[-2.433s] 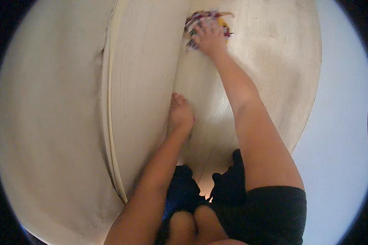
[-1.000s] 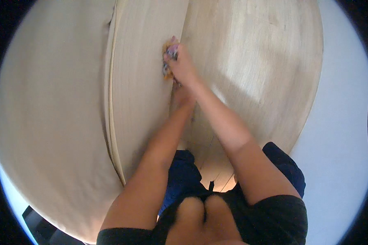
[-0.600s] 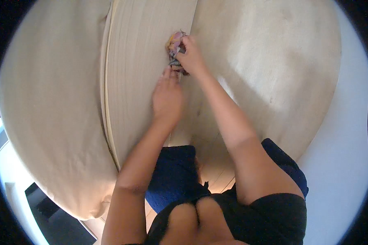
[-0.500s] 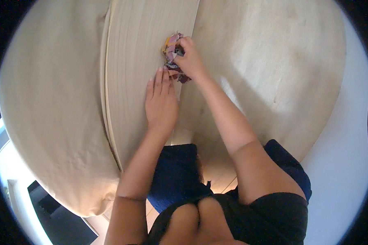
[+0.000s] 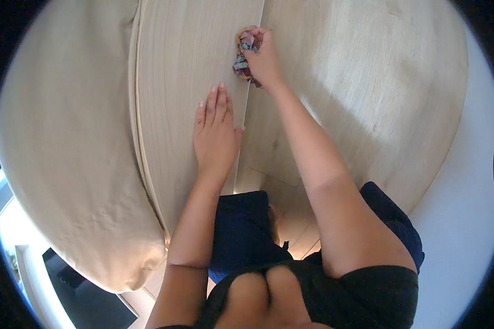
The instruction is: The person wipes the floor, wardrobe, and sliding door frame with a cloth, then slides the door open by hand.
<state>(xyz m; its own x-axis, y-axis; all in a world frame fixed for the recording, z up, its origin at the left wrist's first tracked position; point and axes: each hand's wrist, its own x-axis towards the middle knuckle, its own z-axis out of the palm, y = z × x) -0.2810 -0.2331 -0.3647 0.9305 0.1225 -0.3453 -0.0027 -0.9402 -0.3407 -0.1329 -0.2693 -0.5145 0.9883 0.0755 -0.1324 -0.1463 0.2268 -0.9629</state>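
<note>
A crumpled, multicoloured cloth [image 5: 241, 64] in pink, maroon, grey and yellow is pressed against the pale wooden panel [image 5: 186, 49], near its right edge. My right hand [image 5: 266, 59] is closed over it, fingers bunched into the fabric, and hides part of it. Below and to the left, my left hand [image 5: 217, 129] lies flat on the same panel, its fingers stretched out and nothing under them that I can see. A gap separates its fingertips from the cloth.
Left of the panel is a beige fabric-covered surface [image 5: 66, 142] with a piped edge. A wood-grain surface [image 5: 379, 98] spreads to the right, beside a white wall [image 5: 450, 219]. At lower left is a dark, screen-like rectangle [image 5: 85, 290].
My right hand has moved the cloth up and slightly right, away from my left hand. The left hand stays nearly in place; its fingertips no longer adjoin the cloth.
</note>
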